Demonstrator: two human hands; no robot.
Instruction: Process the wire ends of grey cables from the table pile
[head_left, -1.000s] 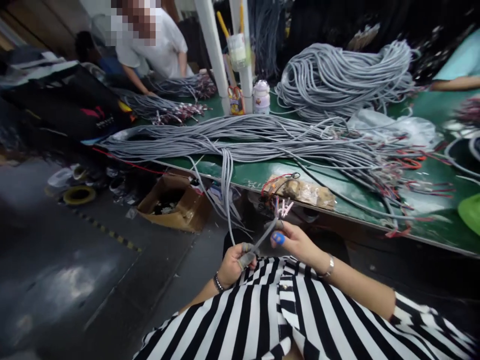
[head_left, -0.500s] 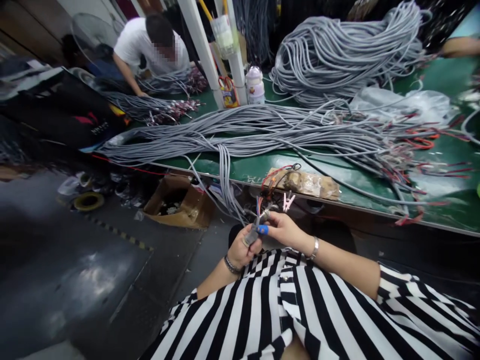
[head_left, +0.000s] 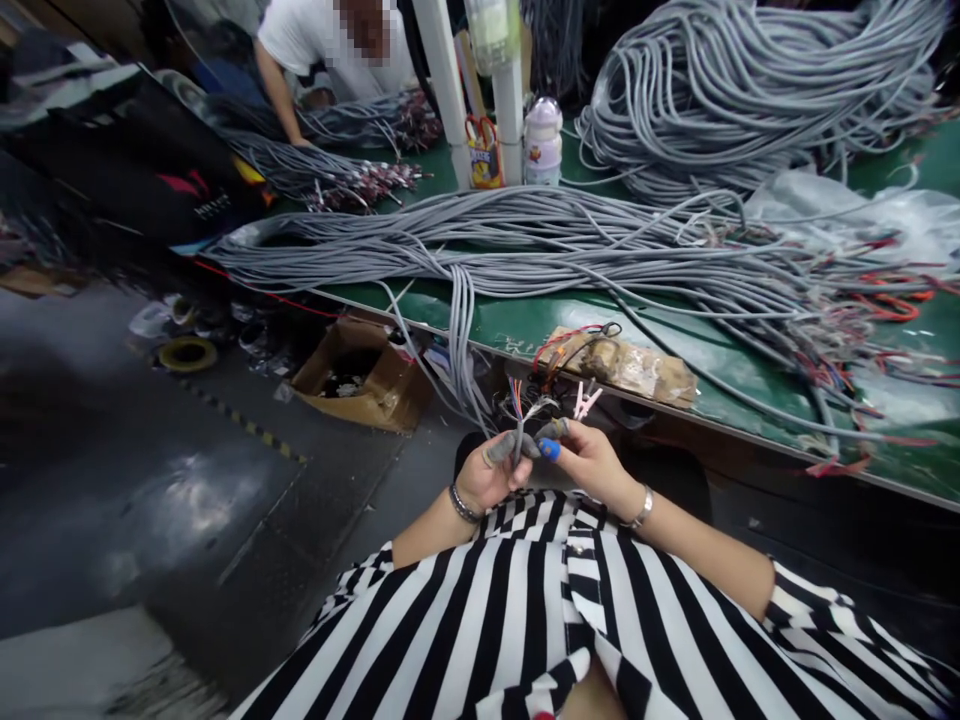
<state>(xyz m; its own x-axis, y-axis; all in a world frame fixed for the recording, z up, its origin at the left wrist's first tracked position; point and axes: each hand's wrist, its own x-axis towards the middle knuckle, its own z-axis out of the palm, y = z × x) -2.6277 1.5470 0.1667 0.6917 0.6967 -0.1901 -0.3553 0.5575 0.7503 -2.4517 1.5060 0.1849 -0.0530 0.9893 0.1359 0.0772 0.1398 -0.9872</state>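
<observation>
A thin grey cable (head_left: 517,447) is held upright just in front of the striped shirt (head_left: 570,620), near the near edge of the green table (head_left: 517,335). It is pinched by the left hand (head_left: 486,476), whose covered fingertips (head_left: 501,447) are closed on its jacket. The fingers of the right hand (head_left: 594,466), one with a blue cover (head_left: 550,449), are pressed together on the same cable from the right side. Coloured wires (head_left: 520,402) are spread out of its top end. On the table, a long bundle of grey cables (head_left: 525,240) is laid across, and a brown packet (head_left: 634,366) is seen at the edge. A cardboard box (head_left: 358,378) is placed on the floor at the left.
</observation>
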